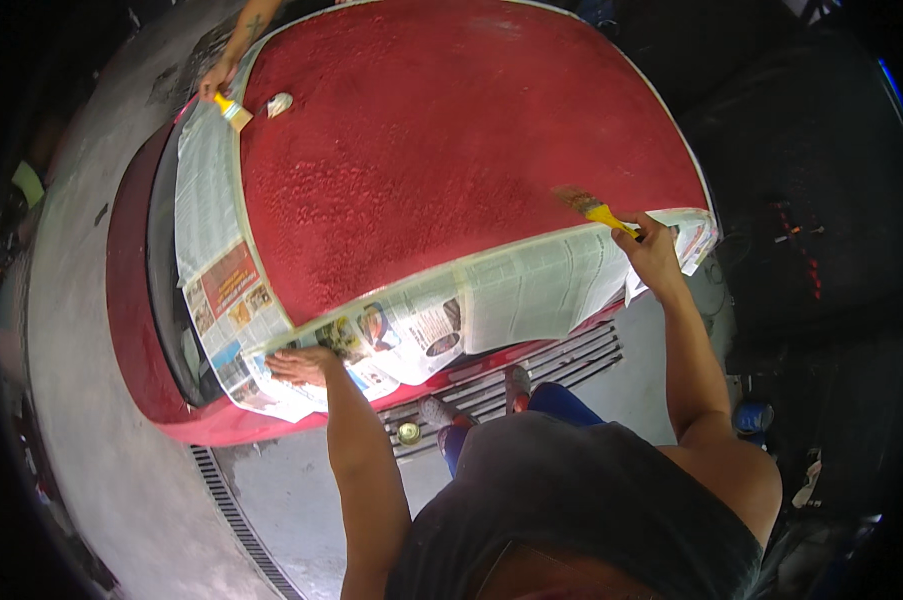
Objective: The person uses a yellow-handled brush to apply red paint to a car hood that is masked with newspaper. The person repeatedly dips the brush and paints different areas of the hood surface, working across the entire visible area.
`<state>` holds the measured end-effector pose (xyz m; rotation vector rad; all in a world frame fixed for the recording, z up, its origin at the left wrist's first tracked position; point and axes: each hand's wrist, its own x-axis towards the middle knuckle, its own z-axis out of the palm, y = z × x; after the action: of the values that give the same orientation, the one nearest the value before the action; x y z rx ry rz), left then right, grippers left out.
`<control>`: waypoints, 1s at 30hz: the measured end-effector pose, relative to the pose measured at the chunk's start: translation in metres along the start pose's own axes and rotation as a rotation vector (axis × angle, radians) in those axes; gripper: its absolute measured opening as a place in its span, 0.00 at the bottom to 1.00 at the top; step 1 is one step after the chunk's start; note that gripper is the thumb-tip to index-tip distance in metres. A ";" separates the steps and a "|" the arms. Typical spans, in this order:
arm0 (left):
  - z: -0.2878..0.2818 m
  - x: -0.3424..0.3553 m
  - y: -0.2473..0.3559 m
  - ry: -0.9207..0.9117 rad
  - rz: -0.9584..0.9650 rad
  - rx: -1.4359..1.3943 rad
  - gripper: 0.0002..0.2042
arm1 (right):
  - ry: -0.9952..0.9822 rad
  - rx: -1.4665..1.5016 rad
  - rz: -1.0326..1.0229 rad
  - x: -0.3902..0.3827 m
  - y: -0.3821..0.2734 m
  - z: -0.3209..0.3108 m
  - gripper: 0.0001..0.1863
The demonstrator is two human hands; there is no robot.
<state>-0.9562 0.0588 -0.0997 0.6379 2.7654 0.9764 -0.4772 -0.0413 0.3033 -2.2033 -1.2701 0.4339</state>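
Observation:
A yellow-handled paintbrush (601, 213) is gripped in my right hand (654, 255), its dark bristles over the red car roof (451, 150) near the right part of its near edge. The roof looks wet, with a bubbly, wrinkled texture toward the left. My left hand (301, 366) lies with fingers stretched out on the newspaper (391, 340) taped along the roof's near side, close to the near left corner. Masking tape (371, 308) borders the red surface.
At the far left, another person's hand (216, 80) holds a second yellow-handled brush (233, 112) by the roof edge. A whitish patch (279, 104) shows on the roof beside it. An open can (408, 433) stands near my feet, by a slatted floor grate (571, 355).

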 end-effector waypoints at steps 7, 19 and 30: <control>-0.022 0.003 -0.002 -0.122 -0.083 -0.356 0.37 | -0.178 0.125 -0.257 0.019 -0.008 0.100 0.16; -0.091 -0.063 -0.228 -0.284 0.335 0.691 0.26 | -0.202 0.018 -0.164 0.013 0.050 0.132 0.16; -0.215 -0.095 -0.256 -0.309 -0.396 0.102 0.37 | 0.351 0.121 -0.053 0.088 0.158 0.086 0.18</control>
<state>-1.0163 -0.2832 -0.0935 0.2121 2.5352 0.5996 -0.3702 -0.0023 0.1388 -2.0291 -1.0791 0.0927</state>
